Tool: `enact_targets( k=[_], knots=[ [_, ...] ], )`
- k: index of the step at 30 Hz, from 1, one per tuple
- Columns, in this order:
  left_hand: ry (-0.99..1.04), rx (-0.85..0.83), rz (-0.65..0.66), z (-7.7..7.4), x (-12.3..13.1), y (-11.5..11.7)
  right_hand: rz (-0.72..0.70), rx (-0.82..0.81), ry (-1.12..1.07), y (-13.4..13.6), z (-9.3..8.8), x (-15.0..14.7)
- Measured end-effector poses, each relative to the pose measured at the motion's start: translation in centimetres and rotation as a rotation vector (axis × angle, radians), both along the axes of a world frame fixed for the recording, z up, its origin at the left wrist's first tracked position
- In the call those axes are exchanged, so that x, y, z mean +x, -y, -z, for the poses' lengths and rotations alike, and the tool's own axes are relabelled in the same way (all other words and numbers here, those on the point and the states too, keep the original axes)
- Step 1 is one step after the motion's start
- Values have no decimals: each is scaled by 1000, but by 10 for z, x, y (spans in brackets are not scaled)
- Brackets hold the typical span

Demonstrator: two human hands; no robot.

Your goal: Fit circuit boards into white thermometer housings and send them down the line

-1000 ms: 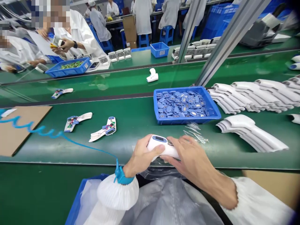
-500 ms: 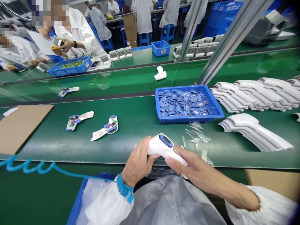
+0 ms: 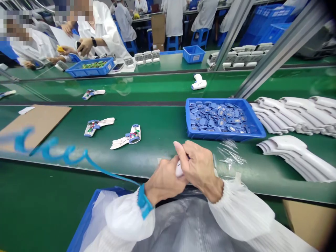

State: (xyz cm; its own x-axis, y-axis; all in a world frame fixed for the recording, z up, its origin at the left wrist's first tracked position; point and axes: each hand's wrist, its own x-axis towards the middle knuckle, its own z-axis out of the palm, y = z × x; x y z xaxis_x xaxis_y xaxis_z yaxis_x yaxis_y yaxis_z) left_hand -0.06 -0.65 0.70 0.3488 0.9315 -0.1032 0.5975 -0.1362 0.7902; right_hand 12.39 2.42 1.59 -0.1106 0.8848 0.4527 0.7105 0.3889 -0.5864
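Note:
Both hands are wrapped round a white infrared thermometer [image 3: 179, 170] in front of my body, and only a small white patch of it shows. My left hand [image 3: 165, 178], with a blue wrist strap [image 3: 144, 201], closes on it from the left. From above and the right, my right hand [image 3: 201, 164] is curled over it, thumb pointing up; the display is hidden. Two opened thermometer halves with wiring, one farther [image 3: 98, 126] and one nearer [image 3: 128, 137], lie on the green bench to the left.
A blue bin of blue oval parts [image 3: 225, 136] stands beyond my right hand. Thin clear strips [image 3: 231, 152] lie before it, with stacked white shells [image 3: 294, 150] to the right. A blue coiled cord [image 3: 105, 170] crosses the bench edge. Co-workers [image 3: 102, 21] sit across the green conveyor [image 3: 157, 85].
My right hand has shifted from the thermometer's handle to over its top, covering the display. The thermometer has turned within my hands. The camera view has swung slightly left.

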Motion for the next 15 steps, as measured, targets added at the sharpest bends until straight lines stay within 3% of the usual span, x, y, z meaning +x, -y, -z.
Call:
enact_targets(
  k=[3,7,12,15],
  knots=[
    [-141,148,-39,3,0,-3,3,107,-12,-5,-1,-2],
    [21,115,15,5,-2,-4,-14,117,100,-4,-5,-1],
    [-241,190,-43,6,-1,-8,-81,182,92,-12,0,-8],
    [-50,133,-78,3,-3,-12,16,163,24,-15,-2,-8]
  ],
)
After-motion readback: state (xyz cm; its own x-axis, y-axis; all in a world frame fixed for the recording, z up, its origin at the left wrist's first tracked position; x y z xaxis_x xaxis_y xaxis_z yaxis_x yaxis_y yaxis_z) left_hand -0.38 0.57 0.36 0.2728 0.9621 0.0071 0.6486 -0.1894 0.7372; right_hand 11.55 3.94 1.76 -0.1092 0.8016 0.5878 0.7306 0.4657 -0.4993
